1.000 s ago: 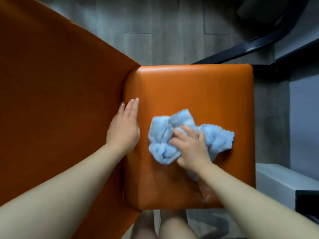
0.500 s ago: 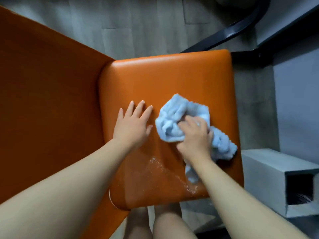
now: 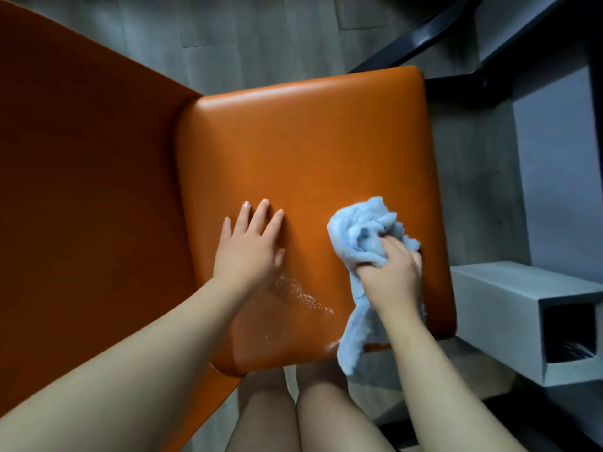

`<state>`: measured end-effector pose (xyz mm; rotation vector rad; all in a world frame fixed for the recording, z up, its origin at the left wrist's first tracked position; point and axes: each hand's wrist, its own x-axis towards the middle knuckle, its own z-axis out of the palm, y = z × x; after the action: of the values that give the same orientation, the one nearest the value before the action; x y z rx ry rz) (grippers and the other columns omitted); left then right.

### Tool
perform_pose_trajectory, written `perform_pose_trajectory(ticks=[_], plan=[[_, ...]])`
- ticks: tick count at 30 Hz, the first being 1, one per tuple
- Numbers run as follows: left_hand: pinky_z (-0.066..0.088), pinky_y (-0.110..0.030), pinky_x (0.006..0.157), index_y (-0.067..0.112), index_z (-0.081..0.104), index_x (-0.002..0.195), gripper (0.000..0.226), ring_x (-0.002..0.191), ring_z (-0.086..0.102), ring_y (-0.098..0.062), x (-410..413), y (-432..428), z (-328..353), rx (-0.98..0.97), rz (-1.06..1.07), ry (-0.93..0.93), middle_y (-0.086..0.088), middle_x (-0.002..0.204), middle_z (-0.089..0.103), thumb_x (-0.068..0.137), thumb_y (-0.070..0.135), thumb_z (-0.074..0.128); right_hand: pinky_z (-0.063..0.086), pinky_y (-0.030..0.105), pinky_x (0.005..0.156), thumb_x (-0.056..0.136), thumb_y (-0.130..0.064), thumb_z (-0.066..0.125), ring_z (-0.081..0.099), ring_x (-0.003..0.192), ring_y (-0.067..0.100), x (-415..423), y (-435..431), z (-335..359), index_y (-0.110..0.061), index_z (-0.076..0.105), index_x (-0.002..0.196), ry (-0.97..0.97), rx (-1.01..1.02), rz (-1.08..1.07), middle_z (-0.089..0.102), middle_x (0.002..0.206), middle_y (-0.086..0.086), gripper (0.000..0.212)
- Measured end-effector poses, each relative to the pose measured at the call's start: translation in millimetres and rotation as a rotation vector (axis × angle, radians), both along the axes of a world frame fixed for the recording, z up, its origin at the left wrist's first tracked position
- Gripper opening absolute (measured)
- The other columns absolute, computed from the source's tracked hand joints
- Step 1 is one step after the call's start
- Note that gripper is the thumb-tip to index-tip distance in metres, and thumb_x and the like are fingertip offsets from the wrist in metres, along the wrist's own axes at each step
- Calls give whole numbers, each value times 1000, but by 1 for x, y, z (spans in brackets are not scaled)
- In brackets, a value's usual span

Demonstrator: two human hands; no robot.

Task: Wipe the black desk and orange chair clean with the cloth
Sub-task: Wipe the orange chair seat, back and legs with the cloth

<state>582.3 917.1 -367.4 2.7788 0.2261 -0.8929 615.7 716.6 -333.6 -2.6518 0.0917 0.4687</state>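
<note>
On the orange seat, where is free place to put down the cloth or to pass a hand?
The far half of the seat, between the backrest and the far edge, is bare. The near half is crowded: left hand flat, right hand gripping the cloth, a wet streak between them.

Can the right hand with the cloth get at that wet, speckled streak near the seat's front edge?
Probably yes. The right hand grips the cloth just beside the streak, with bare seat between them. The left hand rests flat at the streak's far end and may need lifting.
</note>
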Motion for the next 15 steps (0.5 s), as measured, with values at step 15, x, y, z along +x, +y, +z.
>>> perform_pose_trajectory(ticks=[15], plan=[[13, -41, 116, 30, 5, 150, 59, 146, 4, -23, -37, 2, 20, -95, -20, 81, 1, 159, 5, 99, 41, 32, 38, 39, 88, 63, 2, 71, 52, 105, 41, -42, -7, 3, -8, 69, 103, -193, 85, 70, 63, 114, 12, 42]])
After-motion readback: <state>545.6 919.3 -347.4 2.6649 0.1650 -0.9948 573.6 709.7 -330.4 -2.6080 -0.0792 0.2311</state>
